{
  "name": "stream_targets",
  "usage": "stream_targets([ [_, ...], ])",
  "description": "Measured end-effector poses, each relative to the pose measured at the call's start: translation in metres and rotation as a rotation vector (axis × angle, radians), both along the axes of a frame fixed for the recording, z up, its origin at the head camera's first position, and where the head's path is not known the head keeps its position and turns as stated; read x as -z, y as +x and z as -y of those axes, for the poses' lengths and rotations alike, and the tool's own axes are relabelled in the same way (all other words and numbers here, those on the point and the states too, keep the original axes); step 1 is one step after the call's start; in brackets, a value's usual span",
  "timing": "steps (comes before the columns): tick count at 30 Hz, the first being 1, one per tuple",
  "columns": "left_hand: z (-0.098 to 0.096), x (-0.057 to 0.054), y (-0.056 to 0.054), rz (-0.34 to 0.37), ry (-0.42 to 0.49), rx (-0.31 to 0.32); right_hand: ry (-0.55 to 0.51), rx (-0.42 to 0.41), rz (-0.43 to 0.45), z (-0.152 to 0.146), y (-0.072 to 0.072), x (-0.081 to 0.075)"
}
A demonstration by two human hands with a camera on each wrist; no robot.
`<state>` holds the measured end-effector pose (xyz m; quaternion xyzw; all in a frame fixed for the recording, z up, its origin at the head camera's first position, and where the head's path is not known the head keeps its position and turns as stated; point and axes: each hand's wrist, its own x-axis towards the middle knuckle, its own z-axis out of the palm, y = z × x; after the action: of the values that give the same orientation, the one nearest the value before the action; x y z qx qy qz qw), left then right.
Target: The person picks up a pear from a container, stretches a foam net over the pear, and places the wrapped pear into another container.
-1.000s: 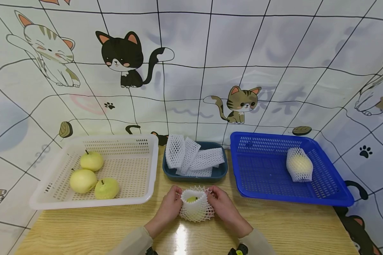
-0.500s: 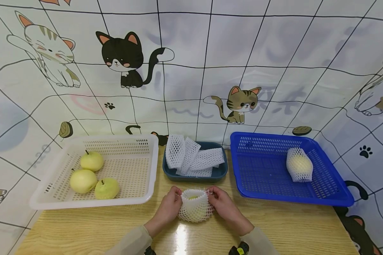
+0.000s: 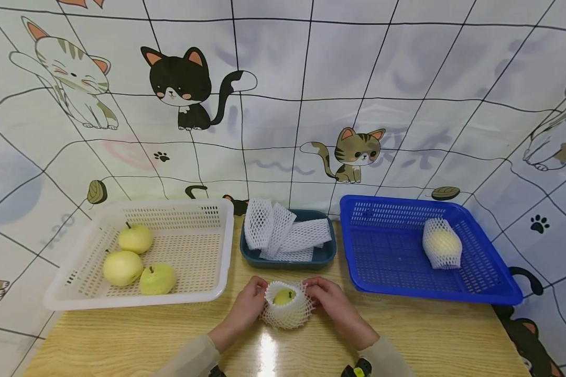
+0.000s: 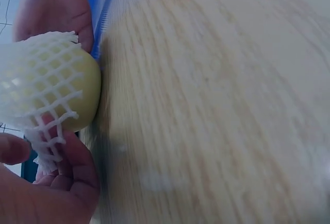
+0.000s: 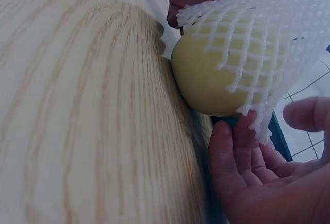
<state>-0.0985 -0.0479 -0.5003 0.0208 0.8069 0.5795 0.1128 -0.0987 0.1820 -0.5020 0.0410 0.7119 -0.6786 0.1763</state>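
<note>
The worktop carries a white basket with three bare pears on the left, a blue basket with one netted pear on the right, and a dark tray of foam nets between them. At the near edge the left hand and right hand pinch a foam net round a pear resting on the wood, fingers curled on the mesh. The net covers only part; pulled unevenly it might tear, or the pear could roll free.
</note>
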Motion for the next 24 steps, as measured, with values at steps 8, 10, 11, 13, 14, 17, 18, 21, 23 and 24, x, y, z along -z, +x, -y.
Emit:
stream_targets([
  [8,0.0026,-0.0039,0.0006,0.040,0.090,0.025,-0.029,-0.050,-0.057,-0.0047,0.0014,0.0011],
  [10,0.0036,-0.0036,0.0008,0.008,0.064,0.046,-0.007,-0.060,-0.090,-0.0051,0.0011,0.0026],
  [11,0.0041,-0.0037,0.0011,-0.007,0.046,0.058,0.011,-0.064,-0.105,-0.0052,0.0011,0.0027],
  [13,0.0054,-0.0039,0.0014,-0.046,0.008,0.089,0.056,-0.071,-0.133,-0.0053,0.0004,0.0024],
  [14,0.0060,-0.0039,0.0014,-0.069,-0.012,0.109,0.080,-0.074,-0.150,-0.0053,0.0001,0.0021],
  [17,0.0076,-0.0056,0.0010,-0.112,-0.082,0.176,0.161,-0.093,-0.203,-0.0053,-0.0005,0.0011],
  [18,0.0082,-0.0063,0.0007,-0.126,-0.097,0.195,0.188,-0.102,-0.220,-0.0054,-0.0009,0.0013],
  [21,0.0093,-0.0085,-0.0003,-0.142,-0.130,0.244,0.267,-0.134,-0.267,-0.0053,-0.0012,0.0009],
  [23,0.0099,-0.0085,-0.0011,-0.151,-0.136,0.265,0.303,-0.148,-0.287,-0.0050,-0.0009,0.0003],
  [24,0.0104,-0.0079,-0.0014,-0.159,-0.140,0.271,0.320,-0.149,-0.295,-0.0048,-0.0006,0.0004],
])
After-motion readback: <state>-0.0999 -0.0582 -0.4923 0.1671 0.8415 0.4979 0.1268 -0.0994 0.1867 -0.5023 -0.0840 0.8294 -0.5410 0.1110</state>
